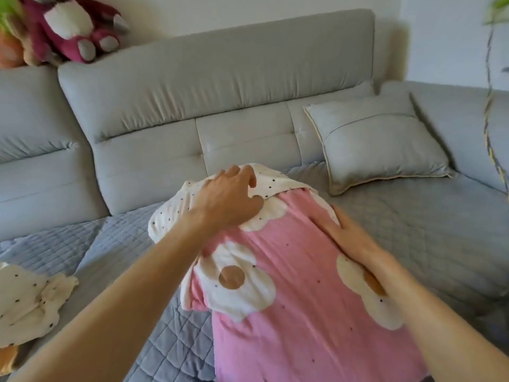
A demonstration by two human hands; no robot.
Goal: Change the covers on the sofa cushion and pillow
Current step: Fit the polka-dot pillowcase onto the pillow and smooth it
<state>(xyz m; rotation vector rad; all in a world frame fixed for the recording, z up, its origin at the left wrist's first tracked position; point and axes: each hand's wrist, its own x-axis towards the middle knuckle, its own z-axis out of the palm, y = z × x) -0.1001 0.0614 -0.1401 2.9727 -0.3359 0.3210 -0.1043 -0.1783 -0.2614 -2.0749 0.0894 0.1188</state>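
A long pillow in a pink cover with white-and-brown egg shapes (300,304) lies on the sofa seat in front of me. Its far end shows cream fabric with dark dots (176,213), folded back over the pink. My left hand (225,199) grips that cream edge at the pillow's top, fingers curled over it. My right hand (347,235) lies flat on the pink cover's right side, fingers straight. A second cream dotted cover (30,301) lies crumpled at the left on the seat.
A grey square cushion (377,142) leans against the sofa back at the right. The grey sofa (220,86) carries a quilted blue-grey seat cover (413,216). A pink plush toy (74,26) sits on the sofa top, left. A plant stem hangs at the far right.
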